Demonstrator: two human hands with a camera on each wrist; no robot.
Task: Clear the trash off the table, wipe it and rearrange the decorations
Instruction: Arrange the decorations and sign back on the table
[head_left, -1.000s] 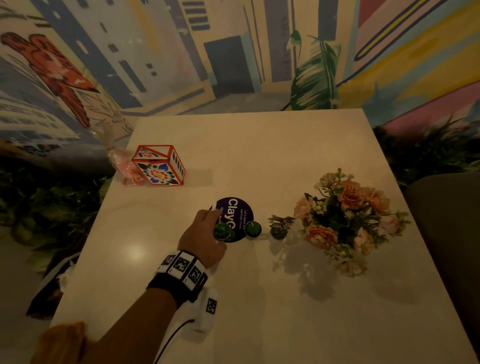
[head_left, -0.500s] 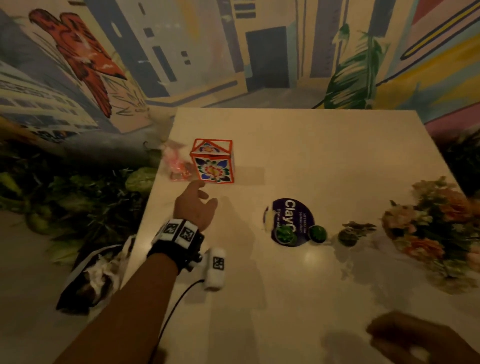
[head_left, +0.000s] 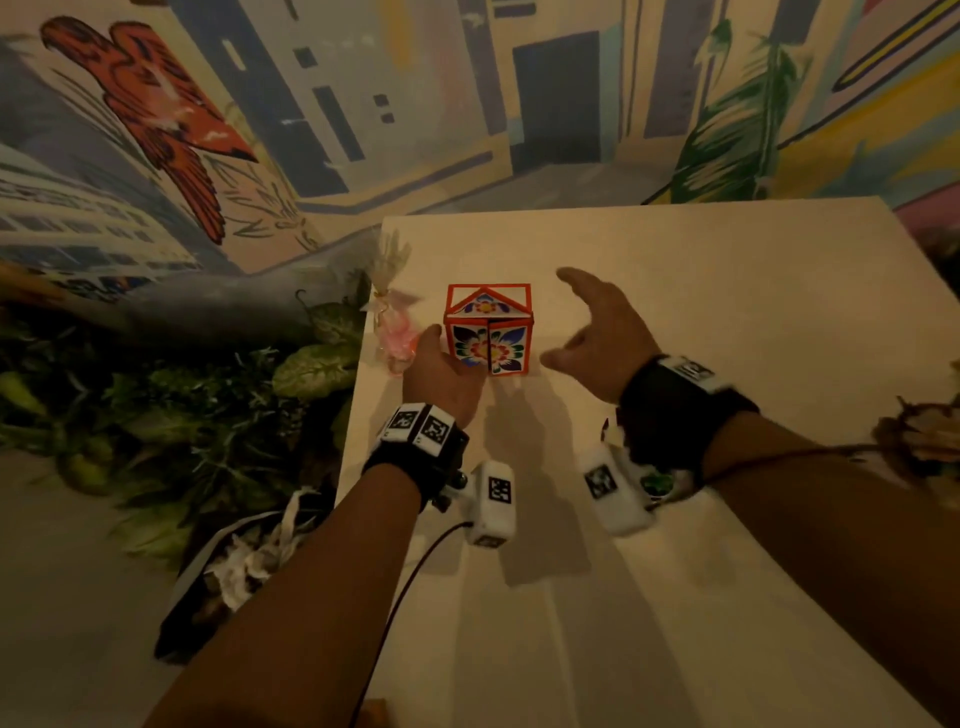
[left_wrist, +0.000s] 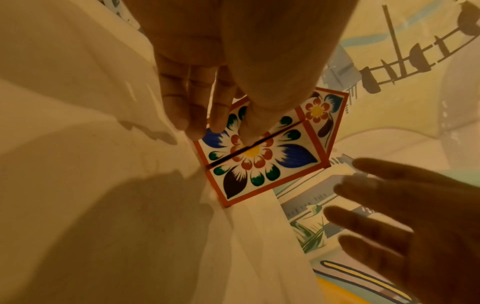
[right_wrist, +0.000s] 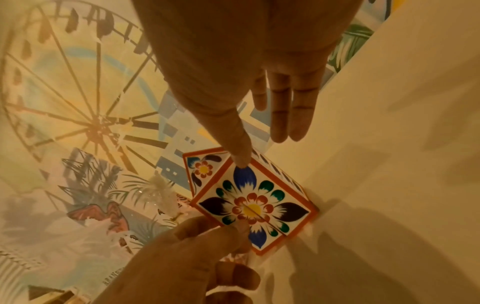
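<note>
A small box (head_left: 488, 332) with red edges and painted flowers stands near the table's (head_left: 701, 291) far left corner. My left hand (head_left: 447, 358) is at its left front corner. In the left wrist view the thumb lies on the flowered front face (left_wrist: 259, 156) and the nearly straight fingers (left_wrist: 197, 115) reach along the left side. My right hand (head_left: 566, 317) hovers open just right of the box, thumb and fingers spread, a small gap showing. The right wrist view shows the box (right_wrist: 254, 205) below that hand's fingers (right_wrist: 288, 115).
A pink wrapped favour (head_left: 395, 338) lies at the table's left edge beside the box. A dark bag of crumpled trash (head_left: 239, 566) sits on the floor among green plants (head_left: 156, 415). A flower bouquet (head_left: 924, 436) shows at the right edge, and a small green cactus (head_left: 657, 483) under my right wrist.
My left hand left the small cacti by the purple coaster and moved left to the flowered box. My right hand came into view and rose beside the box. The view turned left.
</note>
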